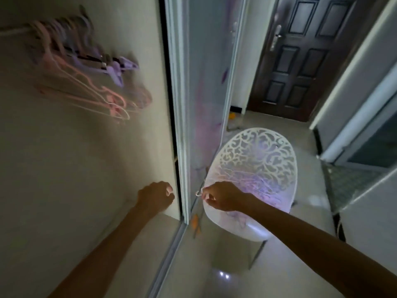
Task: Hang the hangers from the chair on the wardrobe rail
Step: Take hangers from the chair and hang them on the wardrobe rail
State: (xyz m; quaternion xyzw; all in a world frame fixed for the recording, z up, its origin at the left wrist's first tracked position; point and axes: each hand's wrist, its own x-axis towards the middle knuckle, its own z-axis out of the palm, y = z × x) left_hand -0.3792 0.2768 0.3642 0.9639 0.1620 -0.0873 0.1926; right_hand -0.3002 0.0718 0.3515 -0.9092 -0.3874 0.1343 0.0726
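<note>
The pale hangers (253, 186) are lying in a loose pile on the seat of the white lattice chair (257, 160), their thin pink and lilac outlines blurring into one another, so the count is not readable. The right hand (221, 197) is pinching the hook (198, 192) of one of them at the chair's near left edge, fingers curled tightly around the wire. This looks like the pick-up step: one hanger is being taken from the pile, not yet lifted clear of it.

The left hand (158, 196) is hanging beside the wardrobe's side panel (133, 125), fingers curled into a loose fist and apparently holding nothing.

Up and to the left, the wardrobe rail (15, 32) is already carrying a bunch of pink and purple hangers (86, 67), smeared by motion blur. The sliding door frame (180, 104) is standing between chair and wardrobe interior.

The next move probably calls for raising the pinched hanger free without dragging its neighbours along, carrying it leftward around the door frame, and turning the hook so its opening drops over the rail beside those already hung. Tangling among the piled hangers is the likely snag.
</note>
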